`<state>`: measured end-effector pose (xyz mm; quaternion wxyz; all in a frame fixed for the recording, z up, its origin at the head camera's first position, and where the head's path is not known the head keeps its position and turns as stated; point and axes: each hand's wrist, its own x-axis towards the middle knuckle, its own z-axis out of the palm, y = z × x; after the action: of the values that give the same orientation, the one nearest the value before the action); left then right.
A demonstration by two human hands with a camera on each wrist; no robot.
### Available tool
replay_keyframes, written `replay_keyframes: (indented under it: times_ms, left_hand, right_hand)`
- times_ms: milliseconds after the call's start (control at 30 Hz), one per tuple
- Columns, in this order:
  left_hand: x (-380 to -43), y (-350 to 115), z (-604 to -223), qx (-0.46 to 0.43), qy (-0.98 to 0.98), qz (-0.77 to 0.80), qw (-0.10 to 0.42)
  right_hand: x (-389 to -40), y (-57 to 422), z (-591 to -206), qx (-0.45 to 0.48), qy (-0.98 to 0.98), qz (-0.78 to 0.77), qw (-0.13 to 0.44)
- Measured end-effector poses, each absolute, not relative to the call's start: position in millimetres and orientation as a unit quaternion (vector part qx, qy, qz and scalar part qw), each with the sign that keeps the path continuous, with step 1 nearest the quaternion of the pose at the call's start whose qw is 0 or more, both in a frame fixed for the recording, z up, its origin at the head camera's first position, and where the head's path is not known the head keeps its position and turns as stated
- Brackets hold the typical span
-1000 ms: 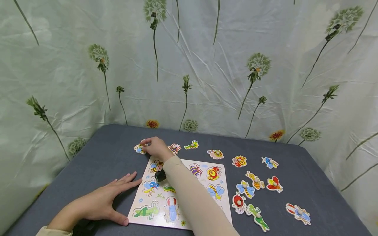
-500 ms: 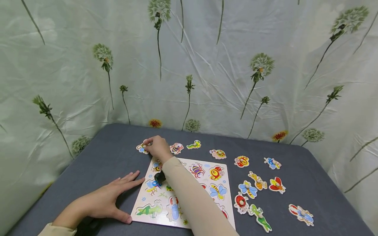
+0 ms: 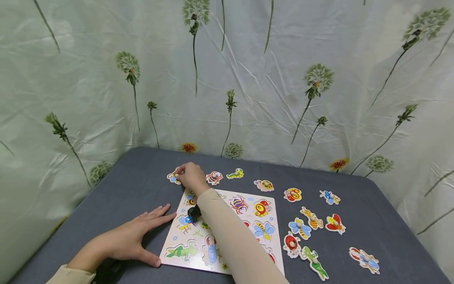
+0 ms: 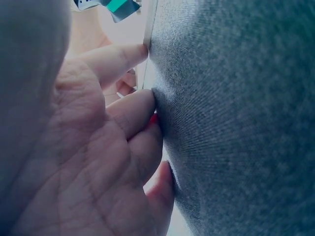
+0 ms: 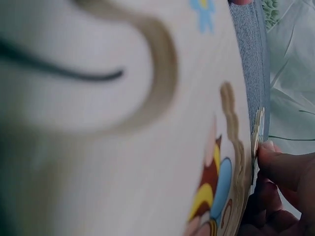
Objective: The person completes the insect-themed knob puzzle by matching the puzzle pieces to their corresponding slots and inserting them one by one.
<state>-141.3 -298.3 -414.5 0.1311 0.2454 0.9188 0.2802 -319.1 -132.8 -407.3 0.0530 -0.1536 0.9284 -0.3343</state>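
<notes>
At the far left of the table, my right hand (image 3: 192,177) pinches a bee puzzle piece (image 3: 172,177) with thumb and fingertips. In the right wrist view, the thumb (image 5: 283,167) meets the thin wooden piece (image 5: 259,125) just beyond the board. Under my right forearm lies the insect puzzle board (image 3: 196,262), partly hidden by the sleeve. My left hand (image 3: 129,238) is spread flat on the cloth, its thumb and index fingertips touching the board's left edge. The left wrist view shows its palm (image 4: 83,142) with fingertips against the dark cloth.
Spider (image 3: 214,178) and caterpillar (image 3: 235,173) pieces lie behind the board. Several more knobbed insect pieces, including a ladybug (image 3: 292,244), grasshopper (image 3: 314,262) and beetle (image 3: 365,260), lie to its right on the dark cloth (image 3: 134,189). A floral curtain (image 3: 248,79) hangs behind.
The whole head view has shifted slightly to the right. My right hand stays at the bee piece and my left hand stays at the board's edge.
</notes>
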Motion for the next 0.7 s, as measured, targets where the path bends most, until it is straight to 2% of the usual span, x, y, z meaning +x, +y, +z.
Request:
replay_keyframes:
  times_ms: [233,700]
  left_hand:
    - [-142,-296,-415,0.256,0.918,0.277,0.121]
    - [-142,-297,-415,0.241,0.918,0.284,0.139]
  right_hand:
    - [-321,-124,-402,-0.177,0.918,-0.351,0.048]
    - [-322,-105,-386,-0.201,0.892,-0.391,0.104]
